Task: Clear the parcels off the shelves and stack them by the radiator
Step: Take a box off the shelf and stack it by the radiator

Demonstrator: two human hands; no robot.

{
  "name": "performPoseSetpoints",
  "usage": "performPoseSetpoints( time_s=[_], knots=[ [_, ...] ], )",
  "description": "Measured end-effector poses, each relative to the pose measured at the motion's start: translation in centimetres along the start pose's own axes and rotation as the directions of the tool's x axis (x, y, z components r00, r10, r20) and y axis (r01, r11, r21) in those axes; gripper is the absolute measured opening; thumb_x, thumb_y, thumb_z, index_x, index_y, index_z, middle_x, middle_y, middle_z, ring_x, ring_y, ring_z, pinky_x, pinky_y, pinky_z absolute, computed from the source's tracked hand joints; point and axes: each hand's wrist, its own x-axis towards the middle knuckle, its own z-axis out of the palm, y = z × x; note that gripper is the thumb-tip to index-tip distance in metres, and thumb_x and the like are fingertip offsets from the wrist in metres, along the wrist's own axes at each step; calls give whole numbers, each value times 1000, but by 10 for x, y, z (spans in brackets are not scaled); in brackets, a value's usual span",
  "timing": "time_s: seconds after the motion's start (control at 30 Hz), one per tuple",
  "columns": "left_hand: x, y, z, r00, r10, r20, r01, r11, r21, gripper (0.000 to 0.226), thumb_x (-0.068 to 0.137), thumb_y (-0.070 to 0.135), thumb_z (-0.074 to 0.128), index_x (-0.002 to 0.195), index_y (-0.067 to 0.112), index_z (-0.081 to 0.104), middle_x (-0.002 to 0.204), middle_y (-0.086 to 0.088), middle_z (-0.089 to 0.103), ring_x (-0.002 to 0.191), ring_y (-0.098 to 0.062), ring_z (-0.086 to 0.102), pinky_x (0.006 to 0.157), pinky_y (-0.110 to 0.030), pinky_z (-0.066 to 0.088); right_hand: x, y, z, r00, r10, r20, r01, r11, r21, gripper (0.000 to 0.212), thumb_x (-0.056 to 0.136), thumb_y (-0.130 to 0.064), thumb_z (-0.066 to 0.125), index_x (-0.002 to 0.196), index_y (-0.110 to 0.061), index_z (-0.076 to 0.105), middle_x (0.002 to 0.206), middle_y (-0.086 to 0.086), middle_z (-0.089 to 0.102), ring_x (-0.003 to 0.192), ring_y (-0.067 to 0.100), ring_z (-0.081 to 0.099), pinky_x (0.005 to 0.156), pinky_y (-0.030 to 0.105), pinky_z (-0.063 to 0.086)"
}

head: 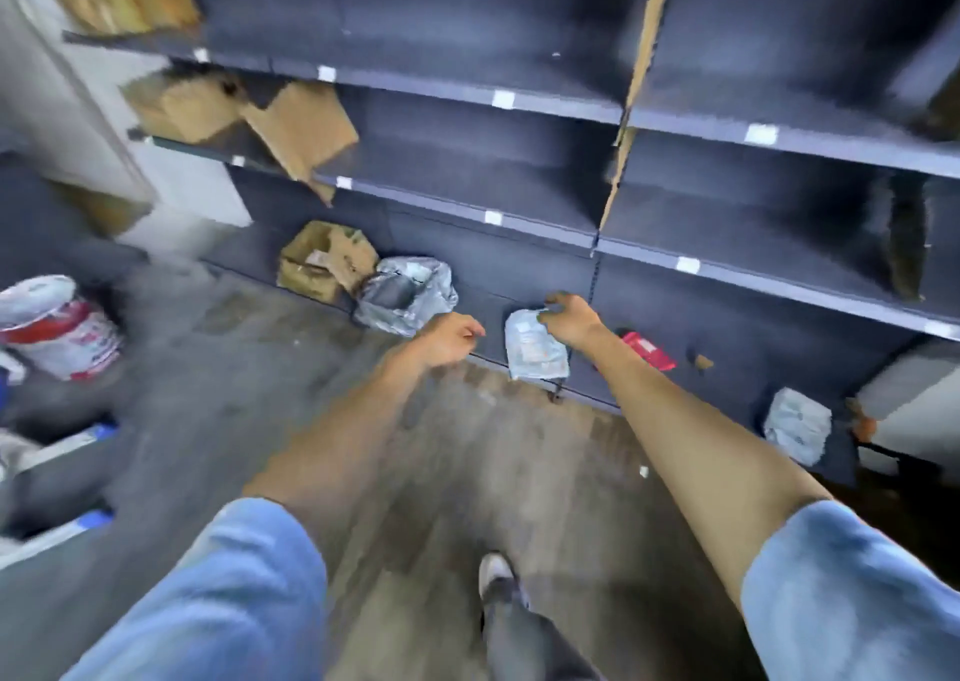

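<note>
The right hand [571, 319] pinches the top edge of a grey parcel [535, 347]; the left hand [452, 337], loosely curled, holds nothing. Such a thin pinch may let the slippery bag slide out.

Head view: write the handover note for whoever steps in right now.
Right hand grips the top of a small grey parcel on the bottom shelf. Left hand is loosely curled, holding nothing.
Still shelved: grey bag, low box, red packet, far-right parcel, boxes higher left.
Upper shelves mostly bare. Radiator and stack not in view.
</note>
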Motion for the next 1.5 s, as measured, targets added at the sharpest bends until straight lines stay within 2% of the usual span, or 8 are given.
performPoseSetpoints(
  time_s=[0.1, 0.2, 0.3, 0.47, 0.8, 1.23, 1.3, 1.5],
  knots=[
    [23, -60, -77, 993, -120, 6, 120, 991, -59, 31, 92, -2, 47, 120, -3, 61, 126, -17, 60, 116, -23, 57, 91, -22, 40, 65, -67, 39, 991, -100, 87, 101, 995, -10, 24, 89, -7, 46, 103, 1, 65, 112, 21, 63, 104, 30, 55, 84, 29, 42],
    [48, -113, -152, 971, -215, -101, 204, 973, -109, 29, 90, -5, 52, 117, -9, 61, 106, -10, 58, 85, 1, 56, 75, -18, 36, 129, -137, 70, 965, -173, 199, 181, 983, -21, 23, 92, -8, 45, 99, 0, 65, 105, 19, 63, 112, 26, 55, 82, 23, 43],
    [63, -152, -217, 926, -355, -128, 353, 935, -38, 33, 90, 10, 55, 123, 8, 62, 116, -3, 61, 90, -5, 46, 63, -13, 36, 186, -212, 97, 935, -217, 281, 242, 968, -59, 26, 94, -10, 42, 109, -2, 62, 113, 17, 59, 109, 25, 55, 93, 32, 42],
    [86, -237, -296, 866, -458, -199, 475, 879, 44, 33, 93, 10, 47, 122, 12, 63, 130, -9, 58, 117, -24, 54, 84, -20, 38, 251, -335, 158, 875, -327, 358, 313, 945, 98, 31, 92, -7, 48, 120, 4, 58, 127, 21, 57, 117, 29, 53, 97, 34, 40],
    [190, -423, -451, 846, -496, -194, 525, 839, 141, 37, 97, 17, 41, 131, 14, 55, 139, -7, 51, 126, -26, 48, 106, -31, 37, 380, -534, 283, 784, -478, 397, 452, 877, 164, 35, 95, -8, 44, 128, -3, 54, 134, 12, 54, 124, 26, 50, 96, 29, 41],
    [314, -680, -682, 870, -459, -179, 483, 867, 120, 38, 99, 16, 39, 134, 6, 51, 144, -10, 45, 131, -26, 43, 111, -32, 32, 606, -751, 424, 908, -240, 343, 186, 966, 182, 26, 95, -11, 48, 118, -5, 58, 106, 11, 52, 99, 21, 49, 79, 30, 41],
    [336, -714, -692, 872, -473, -128, 487, 866, 114, 39, 100, 16, 38, 137, 9, 48, 147, -7, 41, 135, -22, 39, 112, -28, 28, 641, -768, 454, 907, -200, 370, 137, 972, 191, 33, 96, -9, 45, 127, 2, 51, 113, 13, 51, 104, 23, 46, 70, 27, 39],
    [430, -809, -753, 827, -561, -46, 537, 810, -236, 38, 99, 12, 42, 135, 4, 50, 142, -11, 47, 132, -27, 44, 106, -30, 35, 738, -835, 539, 875, -114, 470, 13, 977, 214, 42, 98, -26, 39, 139, -19, 39, 144, 5, 39, 129, 28, 41, 95, 40, 36]
  ],
)
